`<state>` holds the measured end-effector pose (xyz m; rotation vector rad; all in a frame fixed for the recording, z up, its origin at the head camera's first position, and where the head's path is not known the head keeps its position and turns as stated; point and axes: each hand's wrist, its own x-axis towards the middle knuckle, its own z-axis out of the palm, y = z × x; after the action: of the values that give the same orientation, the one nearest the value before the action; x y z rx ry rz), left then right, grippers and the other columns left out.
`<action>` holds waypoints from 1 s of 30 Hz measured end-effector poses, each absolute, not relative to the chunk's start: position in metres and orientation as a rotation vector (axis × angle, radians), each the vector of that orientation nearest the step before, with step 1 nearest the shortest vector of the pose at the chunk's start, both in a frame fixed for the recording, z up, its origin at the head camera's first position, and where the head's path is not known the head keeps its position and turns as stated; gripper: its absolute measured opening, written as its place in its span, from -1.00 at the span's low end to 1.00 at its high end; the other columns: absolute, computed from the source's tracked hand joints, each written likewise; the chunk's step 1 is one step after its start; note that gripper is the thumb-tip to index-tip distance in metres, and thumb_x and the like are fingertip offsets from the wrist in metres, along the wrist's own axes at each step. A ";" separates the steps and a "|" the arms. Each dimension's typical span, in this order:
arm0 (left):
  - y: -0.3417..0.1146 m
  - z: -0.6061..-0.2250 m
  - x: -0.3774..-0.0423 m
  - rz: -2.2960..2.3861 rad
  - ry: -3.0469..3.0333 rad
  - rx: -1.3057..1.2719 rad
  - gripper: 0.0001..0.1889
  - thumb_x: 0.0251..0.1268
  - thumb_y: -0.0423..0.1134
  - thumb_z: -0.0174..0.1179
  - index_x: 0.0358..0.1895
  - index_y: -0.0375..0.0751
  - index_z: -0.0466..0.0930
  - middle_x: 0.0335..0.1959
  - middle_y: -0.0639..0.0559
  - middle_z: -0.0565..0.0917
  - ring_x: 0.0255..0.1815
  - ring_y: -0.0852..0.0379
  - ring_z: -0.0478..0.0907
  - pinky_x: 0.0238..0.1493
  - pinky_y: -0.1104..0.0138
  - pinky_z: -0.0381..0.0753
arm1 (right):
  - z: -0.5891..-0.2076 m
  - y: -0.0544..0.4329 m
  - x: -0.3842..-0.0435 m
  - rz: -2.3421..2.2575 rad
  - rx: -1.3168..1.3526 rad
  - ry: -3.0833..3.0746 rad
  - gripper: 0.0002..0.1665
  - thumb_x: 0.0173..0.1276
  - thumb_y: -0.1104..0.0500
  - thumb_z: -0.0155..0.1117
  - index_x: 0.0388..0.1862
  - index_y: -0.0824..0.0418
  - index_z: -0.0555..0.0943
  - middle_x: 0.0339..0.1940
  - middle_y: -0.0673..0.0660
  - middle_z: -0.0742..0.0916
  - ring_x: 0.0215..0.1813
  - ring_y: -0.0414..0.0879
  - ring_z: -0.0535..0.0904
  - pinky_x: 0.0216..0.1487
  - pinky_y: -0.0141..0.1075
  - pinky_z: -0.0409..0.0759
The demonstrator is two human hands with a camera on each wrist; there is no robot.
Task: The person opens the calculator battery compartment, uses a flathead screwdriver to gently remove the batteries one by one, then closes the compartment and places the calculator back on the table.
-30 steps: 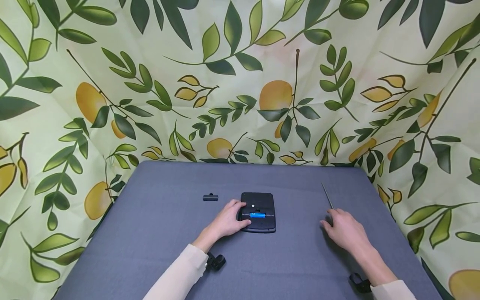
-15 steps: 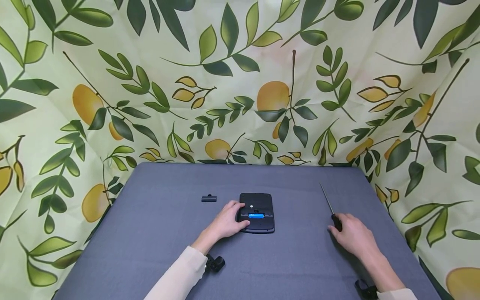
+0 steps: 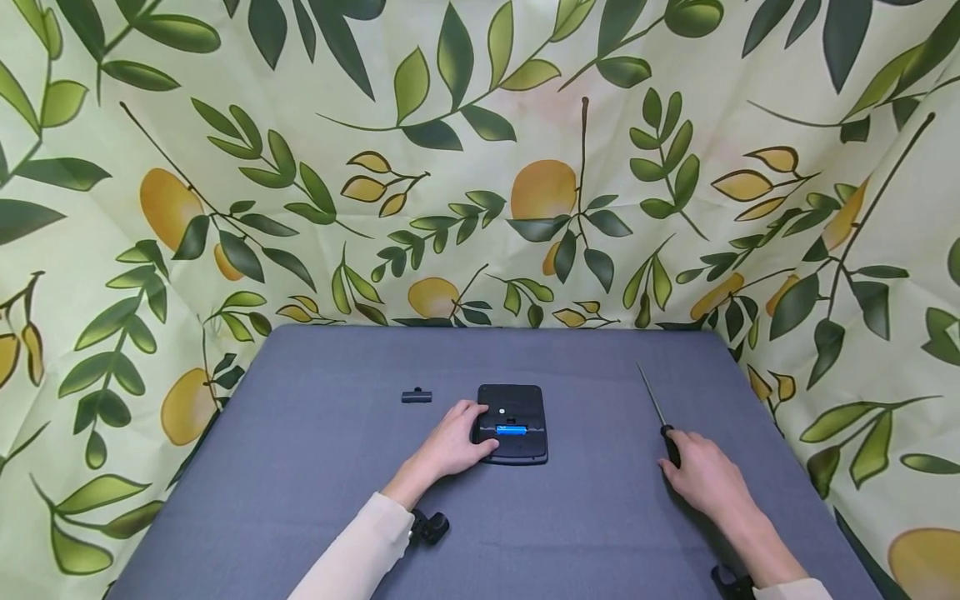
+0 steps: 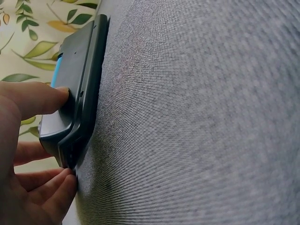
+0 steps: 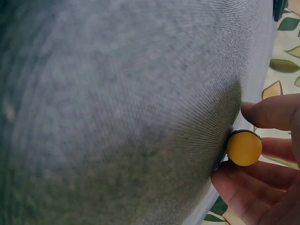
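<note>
A black calculator-like device (image 3: 517,448) lies back side up on the table, with a blue battery (image 3: 512,430) in its uncovered compartment. At its left edge, my left hand (image 3: 453,440) grips it. The left wrist view puts the thumb (image 4: 58,96) on the device's back and the other fingers at the edge beneath. Over to the right, a screwdriver (image 3: 671,446) with a thin metal shaft rests on the table. My right hand (image 3: 705,475) holds its handle loosely. The right wrist view shows the yellow handle end (image 5: 244,148) between thumb and fingers, with a gap at the thumb.
A small black battery cover (image 3: 417,396) lies on the table, left of the device. Grey cloth covers the table (image 3: 570,525). Patterned fabric (image 3: 465,217) with leaves and fruit hangs behind it and at both sides. A black camera mount (image 3: 430,527) sits at the left wrist.
My right hand has drawn back a little along the screwdriver, so its black handle now shows. The screwdriver, the device and my left hand have stayed in place; the head view shifts slightly.
</note>
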<state>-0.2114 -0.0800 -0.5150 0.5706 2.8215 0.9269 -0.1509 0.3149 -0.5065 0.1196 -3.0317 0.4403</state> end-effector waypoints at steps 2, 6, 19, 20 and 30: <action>-0.080 -0.515 -0.211 0.922 2.821 0.564 -0.34 0.32 0.00 0.32 0.41 -0.26 0.44 0.34 -0.21 0.44 0.37 -0.16 0.39 0.35 -0.04 0.41 | -0.507 0.314 -0.151 0.435 0.128 -3.021 -0.45 0.23 0.27 0.45 0.13 0.53 0.56 -0.07 0.50 0.67 -0.05 0.44 0.62 -0.17 0.24 0.58; -0.080 -0.515 -0.212 0.923 2.827 0.570 -0.34 0.32 0.00 0.32 0.40 -0.26 0.45 0.33 -0.21 0.45 0.36 -0.16 0.40 0.35 -0.04 0.41 | -0.506 0.314 -0.150 0.439 0.137 -3.005 -0.49 0.22 0.31 0.44 0.12 0.53 0.57 -0.10 0.47 0.67 -0.09 0.42 0.63 -0.20 0.22 0.59; -0.080 -0.515 -0.210 0.911 2.836 0.596 -0.35 0.33 -0.01 0.31 0.40 -0.27 0.45 0.32 -0.22 0.46 0.36 -0.17 0.41 0.33 -0.05 0.42 | -0.498 0.319 -0.150 0.482 0.103 -2.974 -0.54 0.22 0.32 0.35 0.10 0.50 0.59 -0.08 0.47 0.67 -0.10 0.44 0.62 -0.28 0.23 0.58; -0.080 -0.514 -0.210 0.914 2.837 0.597 -0.35 0.33 -0.02 0.31 0.40 -0.27 0.45 0.32 -0.22 0.46 0.36 -0.17 0.41 0.33 -0.05 0.43 | -0.497 0.319 -0.150 0.484 0.097 -2.976 -0.54 0.23 0.32 0.34 0.10 0.49 0.60 -0.08 0.47 0.67 -0.10 0.44 0.61 -0.29 0.23 0.58; -0.081 -0.513 -0.210 0.920 2.837 0.597 -0.35 0.34 -0.02 0.30 0.40 -0.26 0.44 0.32 -0.20 0.46 0.37 -0.16 0.40 0.33 -0.04 0.43 | -0.486 0.321 -0.152 0.507 0.088 -2.927 -0.56 0.22 0.29 0.26 0.08 0.44 0.62 -0.06 0.44 0.68 -0.13 0.43 0.62 -0.34 0.23 0.55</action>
<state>-0.2097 -0.0807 -0.5135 0.5973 2.8373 0.9203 -0.1516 0.3214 -0.4858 0.0881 -2.9268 0.5074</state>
